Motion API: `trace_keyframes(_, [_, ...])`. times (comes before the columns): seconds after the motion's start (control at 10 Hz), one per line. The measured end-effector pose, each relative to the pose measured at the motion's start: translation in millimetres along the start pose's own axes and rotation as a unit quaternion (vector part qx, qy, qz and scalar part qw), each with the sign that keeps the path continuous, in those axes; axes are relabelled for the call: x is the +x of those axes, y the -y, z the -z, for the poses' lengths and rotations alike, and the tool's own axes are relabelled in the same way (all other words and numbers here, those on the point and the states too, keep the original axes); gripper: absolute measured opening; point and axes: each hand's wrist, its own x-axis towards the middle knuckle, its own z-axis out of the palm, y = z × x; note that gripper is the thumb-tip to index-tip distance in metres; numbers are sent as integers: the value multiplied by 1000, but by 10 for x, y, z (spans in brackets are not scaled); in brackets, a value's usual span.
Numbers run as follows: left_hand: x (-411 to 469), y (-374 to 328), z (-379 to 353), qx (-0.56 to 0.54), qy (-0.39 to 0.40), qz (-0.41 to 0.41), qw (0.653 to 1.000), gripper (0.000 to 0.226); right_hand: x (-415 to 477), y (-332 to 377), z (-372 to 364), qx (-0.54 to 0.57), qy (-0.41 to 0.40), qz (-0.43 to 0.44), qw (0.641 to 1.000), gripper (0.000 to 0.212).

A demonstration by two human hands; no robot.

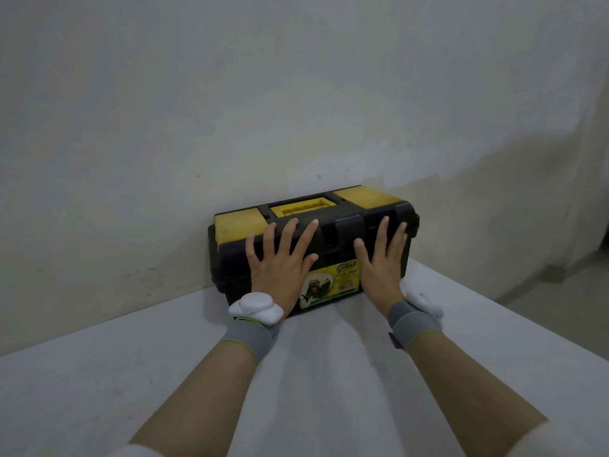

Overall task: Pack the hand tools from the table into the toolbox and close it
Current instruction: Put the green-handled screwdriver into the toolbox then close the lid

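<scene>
Toolbox: black, yellow lid panels (lid down), on white surface against wall. Left hand and right hand flat on its front, fingers spread apart, gripping nothing.

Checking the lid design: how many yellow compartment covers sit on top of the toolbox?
2: one yellow cover at the lid's left end, one at its right end. The yellow handle lies between them.

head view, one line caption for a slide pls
Both hands spread flat on the closed black-and-yellow toolbox.
</scene>
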Motion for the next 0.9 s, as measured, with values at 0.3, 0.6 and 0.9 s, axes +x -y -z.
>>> trace_keyframes(0.3, [94, -195, -171, 28, -18, 10, 999, 51, 76, -59, -146, 74, 41, 9, 996, 62])
trace_keyframes(0.6, [131, -204, -15, -58, 88, 19, 994, 54, 85, -53, 57, 49, 82, -3, 995, 57])
trace_keyframes(0.9, [257, 54, 332, -115, 180, -44, 976, 55, -135, 264, 174, 27, 140, -35, 989, 55])
